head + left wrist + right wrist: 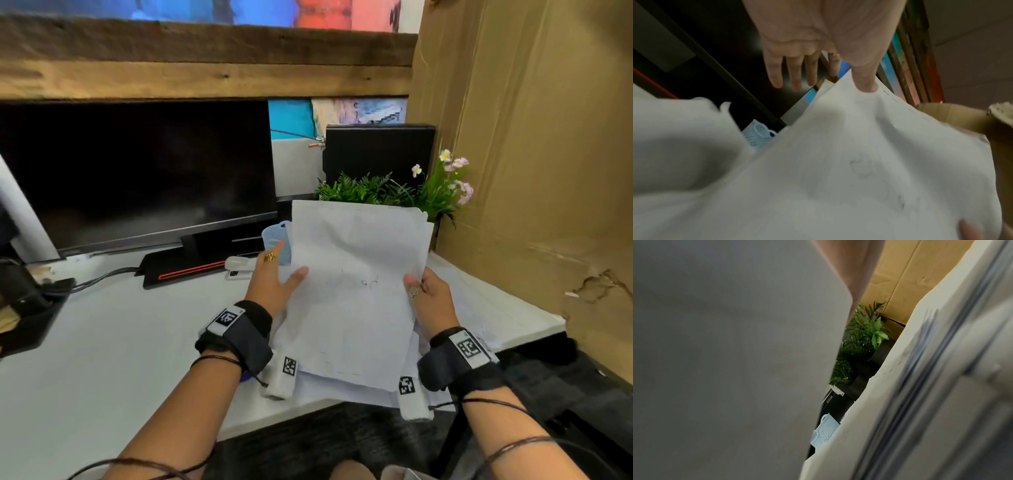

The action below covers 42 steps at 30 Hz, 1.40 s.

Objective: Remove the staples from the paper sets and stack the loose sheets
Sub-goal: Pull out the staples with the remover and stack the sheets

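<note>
Head view: both hands hold a bundle of white sheets [356, 294] up off the white desk [113, 342], tilted toward the person. Left hand [274, 277] has its thumb pressed on the front of the sheets at their left edge, the other fingers straight and spread behind that edge, not curled; the left wrist view shows the same, thumb tip [867, 84] on the paper, four fingers [795, 71] extended clear of it. Right hand [433, 294] pinches the right edge, thumb on front, fingers hidden behind the paper. More loose paper [479, 308] lies on the desk beneath and right of the right fingers. White stapler [239, 267] sits just beyond the left fingers, with a blue mesh item [277, 240] near it. Right wrist view mostly blocked by blurred paper.
</note>
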Tool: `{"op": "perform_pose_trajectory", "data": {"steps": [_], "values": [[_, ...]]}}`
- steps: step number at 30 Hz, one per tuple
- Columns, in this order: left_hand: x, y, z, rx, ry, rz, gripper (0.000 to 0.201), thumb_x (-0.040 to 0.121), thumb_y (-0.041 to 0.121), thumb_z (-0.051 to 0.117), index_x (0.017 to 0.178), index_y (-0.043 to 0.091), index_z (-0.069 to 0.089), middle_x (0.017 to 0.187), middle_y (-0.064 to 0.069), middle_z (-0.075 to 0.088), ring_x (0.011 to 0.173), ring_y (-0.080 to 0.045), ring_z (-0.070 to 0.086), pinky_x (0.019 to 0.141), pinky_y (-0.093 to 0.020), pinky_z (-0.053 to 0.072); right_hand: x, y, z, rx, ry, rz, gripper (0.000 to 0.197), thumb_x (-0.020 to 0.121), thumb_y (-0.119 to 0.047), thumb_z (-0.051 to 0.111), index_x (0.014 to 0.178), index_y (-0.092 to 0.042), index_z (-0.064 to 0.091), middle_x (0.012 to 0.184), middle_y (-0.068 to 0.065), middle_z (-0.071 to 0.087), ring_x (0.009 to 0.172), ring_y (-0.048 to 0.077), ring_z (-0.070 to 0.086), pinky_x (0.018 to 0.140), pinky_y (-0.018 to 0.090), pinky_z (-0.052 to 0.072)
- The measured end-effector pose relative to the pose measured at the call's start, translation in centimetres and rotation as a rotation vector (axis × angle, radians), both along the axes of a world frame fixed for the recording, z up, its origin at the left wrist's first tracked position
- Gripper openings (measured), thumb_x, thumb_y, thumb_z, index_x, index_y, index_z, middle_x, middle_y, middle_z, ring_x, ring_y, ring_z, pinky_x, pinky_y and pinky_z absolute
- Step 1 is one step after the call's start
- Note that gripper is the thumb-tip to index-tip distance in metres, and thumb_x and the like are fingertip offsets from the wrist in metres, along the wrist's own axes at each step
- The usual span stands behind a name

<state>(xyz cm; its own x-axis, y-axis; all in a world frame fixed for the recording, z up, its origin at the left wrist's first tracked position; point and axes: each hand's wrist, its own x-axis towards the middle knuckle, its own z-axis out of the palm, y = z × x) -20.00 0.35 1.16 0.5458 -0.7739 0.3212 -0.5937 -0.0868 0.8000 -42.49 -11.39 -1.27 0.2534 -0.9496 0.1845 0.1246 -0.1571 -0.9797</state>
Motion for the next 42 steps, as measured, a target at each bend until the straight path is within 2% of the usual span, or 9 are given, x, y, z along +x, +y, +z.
{"op": "perform_pose_trajectory", "data": {"steps": [4,9,14,22,27,31,34,38,42], "values": [[-0.4,-0.6,4.5,-0.243,0.067,0.005,0.048,0.088,0.026,0.062,0.131,0.015,0.045,0.122,0.007,0.050,0.107,-0.008,0.048,0.091,-0.024,0.038,0.8,0.5,0.4,-0.010,-0.063,0.045,0.021,0.095,0.000,0.047,0.105,-0.011,0.062,0.090,0.005,0.066,0.078,0.020,0.062,0.076,0.033,0.053],[-0.1,-1.8,5.9,-0.338,0.192,0.112,0.028,0.086,0.021,0.066,0.109,0.008,0.057,0.107,-0.007,0.063,0.099,-0.022,0.059,0.088,-0.033,0.048,2.0,0.0,0.3,-0.034,0.015,0.000,0.023,0.087,-0.002,0.061,0.106,-0.015,0.060,0.114,0.013,0.065,0.094,0.021,0.062,0.090,0.035,0.050],[-0.2,-1.3,6.4,-0.444,0.202,0.118,0.006,0.090,0.014,0.059,0.095,0.010,0.058,0.085,0.003,0.061,0.078,-0.010,0.057,0.072,-0.017,0.047,2.0,-1.1,0.9,-0.244,0.345,-0.038,0.089,0.078,-0.022,0.075,0.148,-0.013,0.021,0.145,0.007,0.035,0.132,0.022,0.035,0.107,0.033,0.029],[0.6,2.3,10.7,-0.673,0.073,0.048,0.008,0.092,0.004,0.054,0.097,0.010,0.055,0.084,0.006,0.058,0.071,0.013,0.057,0.066,-0.007,0.045,3.4,0.8,7.3,-0.372,0.125,0.067,0.032,0.085,-0.018,0.067,0.114,-0.020,0.055,0.119,0.007,0.061,0.106,0.020,0.058,0.090,0.032,0.047],[2.4,5.1,14.6,-0.760,0.037,0.162,0.023,0.088,0.010,0.062,0.104,0.024,0.052,0.107,-0.005,0.062,0.099,-0.014,0.061,0.088,-0.028,0.050,5.5,3.2,12.4,-0.407,-0.007,0.199,0.020,0.089,-0.006,0.060,0.106,-0.016,0.062,0.106,0.007,0.067,0.097,0.021,0.064,0.087,0.035,0.052],[4.1,8.9,17.5,-0.692,-0.204,0.371,0.028,0.088,0.011,0.060,0.116,0.014,0.054,0.105,0.001,0.055,0.096,-0.011,0.053,0.079,-0.001,0.037,8.7,5.7,14.2,-0.407,-0.017,0.334,0.028,0.089,-0.006,0.059,0.116,-0.015,0.057,0.118,0.008,0.063,0.107,0.023,0.061,0.093,0.037,0.049],[6.5,12.1,17.7,-0.497,-0.305,0.529,0.029,0.090,0.018,0.057,0.118,0.010,0.057,0.111,-0.007,0.060,0.105,-0.023,0.054,0.089,-0.019,0.038,11.5,8.0,14.1,-0.406,0.223,0.495,0.030,0.094,-0.018,0.055,0.123,-0.011,0.052,0.120,0.009,0.061,0.107,0.023,0.060,0.092,0.039,0.050],[8.6,16.5,14.2,-0.222,-0.314,0.584,0.033,0.091,0.017,0.057,0.123,0.011,0.057,0.117,-0.016,0.058,0.111,-0.033,0.052,0.092,-0.032,0.037,15.0,10.4,11.2,-0.050,0.570,0.673,0.032,0.102,-0.033,0.034,0.096,-0.006,0.051,0.077,0.011,0.058,0.061,0.021,0.058,0.055,0.029,0.050],[9.0,19.8,9.8,-0.080,-0.274,0.571,0.030,0.089,0.016,0.059,0.119,0.016,0.059,0.111,-0.017,0.060,0.108,-0.034,0.053,0.092,-0.034,0.039,19.4,11.6,6.7,-0.316,0.924,0.619,0.025,0.096,-0.013,0.041,0.112,-0.002,0.057,0.106,0.019,0.063,0.086,0.027,0.063,0.079,0.032,0.054]]}}
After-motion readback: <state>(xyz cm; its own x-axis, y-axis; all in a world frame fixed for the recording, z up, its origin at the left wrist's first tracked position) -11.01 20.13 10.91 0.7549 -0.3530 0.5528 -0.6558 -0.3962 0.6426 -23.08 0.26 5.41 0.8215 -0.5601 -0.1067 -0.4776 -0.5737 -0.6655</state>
